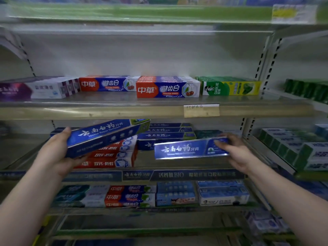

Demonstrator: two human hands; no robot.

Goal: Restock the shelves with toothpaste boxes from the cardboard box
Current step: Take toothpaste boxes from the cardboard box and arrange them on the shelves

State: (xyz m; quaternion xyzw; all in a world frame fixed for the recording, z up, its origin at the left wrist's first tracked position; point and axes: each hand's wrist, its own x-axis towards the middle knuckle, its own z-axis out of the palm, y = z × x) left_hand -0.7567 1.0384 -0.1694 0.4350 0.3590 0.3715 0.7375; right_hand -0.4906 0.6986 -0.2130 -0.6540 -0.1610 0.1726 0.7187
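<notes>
Setting: shop shelving with a pale back panel; an upper shelf (106, 110) and a middle shelf (168, 165) fall under inspection.
Boxes in hands: two, one per hand.
Left hand (56, 153): fingers curled round the left end of the tilted box (106, 135), thumb on top; its right end sits higher.
Right hand (236, 150): grips the right end of the level box (184, 150), fingers across the front face.
Position: both are held off the middle shelf, the tilted box in front of the red stack (110, 155), the level box before the blue stack (165, 134).
Appearance: long, deep blue, white calligraphy, glossy edges; green end patch on the tilted one.
Blue stack: four matching boxes visible.
Red stack: four layers, reading "双钙·防蛀".
Upper shelf: two rows of 中華 boxes (167, 89) reading "健齿白", with cherries; one row of DARLIE boxes (230, 87), green and yellow.
Edge strip (195, 174): "活性肽BIO".
Paper tag (201, 110): handwritten, illegible.
</notes>
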